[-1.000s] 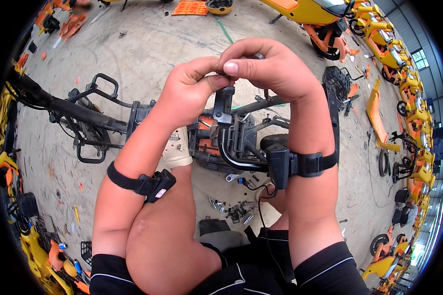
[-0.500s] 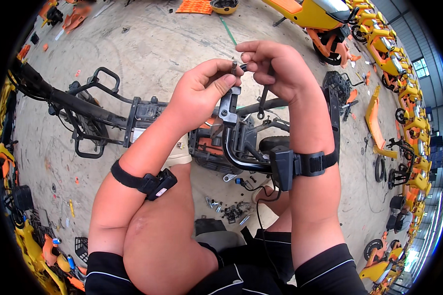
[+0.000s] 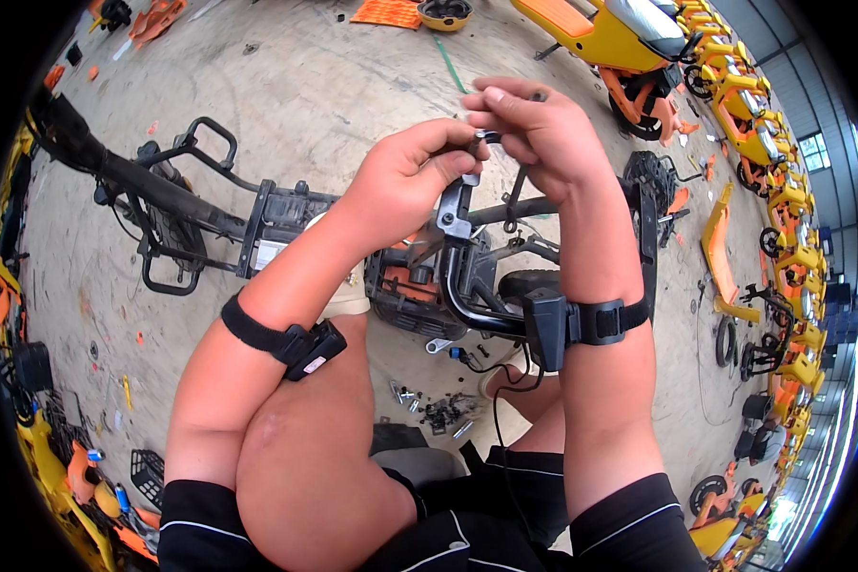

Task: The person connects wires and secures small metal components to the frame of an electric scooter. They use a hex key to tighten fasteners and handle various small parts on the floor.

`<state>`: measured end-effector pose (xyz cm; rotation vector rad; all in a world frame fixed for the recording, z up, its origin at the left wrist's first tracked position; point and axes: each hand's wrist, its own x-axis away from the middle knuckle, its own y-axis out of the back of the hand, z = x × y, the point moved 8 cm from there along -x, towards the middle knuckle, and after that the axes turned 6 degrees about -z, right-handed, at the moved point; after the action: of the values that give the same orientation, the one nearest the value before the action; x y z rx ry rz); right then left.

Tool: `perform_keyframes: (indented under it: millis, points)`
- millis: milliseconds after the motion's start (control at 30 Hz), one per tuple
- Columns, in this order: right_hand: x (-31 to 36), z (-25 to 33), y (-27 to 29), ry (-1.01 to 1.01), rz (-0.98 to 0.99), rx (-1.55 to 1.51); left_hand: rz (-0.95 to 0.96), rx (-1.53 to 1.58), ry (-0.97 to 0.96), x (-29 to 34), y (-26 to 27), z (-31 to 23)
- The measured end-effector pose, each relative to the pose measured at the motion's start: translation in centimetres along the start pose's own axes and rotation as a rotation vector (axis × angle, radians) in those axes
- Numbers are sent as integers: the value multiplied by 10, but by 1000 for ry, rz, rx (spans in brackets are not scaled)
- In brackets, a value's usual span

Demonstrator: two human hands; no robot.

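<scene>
My left hand is closed in a pinch on a small dark bolt-like piece, mostly hidden by the fingertips. Just below those fingertips is the upper end of a black metal bracket, fixed to a bent black tube of a stripped scooter frame. Opposite, my right hand curls around a dark slim wrench, whose ring end hangs below the palm. Its fingertips come close to the left ones, beside a small dark ring-like part. Whether they touch it is unclear.
Loose bolts and small black fasteners lie on the concrete floor near my feet. Yellow scooters line the right side, with an orange-yellow panel on the floor before them. Scooter parts crowd the lower left.
My left hand has shifted slightly right, toward the right hand. The bolt-like piece, upright above the left fingers before, now sits lower among the fingertips. My right fingers have curled in a little.
</scene>
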<state>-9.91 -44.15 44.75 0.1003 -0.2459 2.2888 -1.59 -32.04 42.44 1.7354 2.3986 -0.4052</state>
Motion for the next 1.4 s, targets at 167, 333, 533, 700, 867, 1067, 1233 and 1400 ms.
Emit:
perform_keyframes:
  millis: [167, 333, 533, 700, 867, 1067, 1233, 1400]
  points:
    - [5, 26, 7, 209, -179, 110, 39, -10, 6, -1, 2, -4]
    - [25, 56, -8, 325, -248, 330, 99, 70, 32, -4, 5, 7]
    - [74, 62, -27, 370, -293, 710, 117, -122, -87, -1, 14, -10]
    - [82, 21, -17, 326, -241, 545, 128, -52, -95, -5, 12, 0]
    - [79, 12, -26, 449, -106, 445, 88, -7, -131, -1, 14, -2]
    - [72, 15, -21, 518, -105, 556, 97, -21, -106, -2, 13, -2]
    - [70, 15, -23, 569, -187, 550, 48, 79, -107, -2, 22, 16]
    - [72, 12, -21, 544, -361, 480, -60, -19, 104, 2, 48, 28]
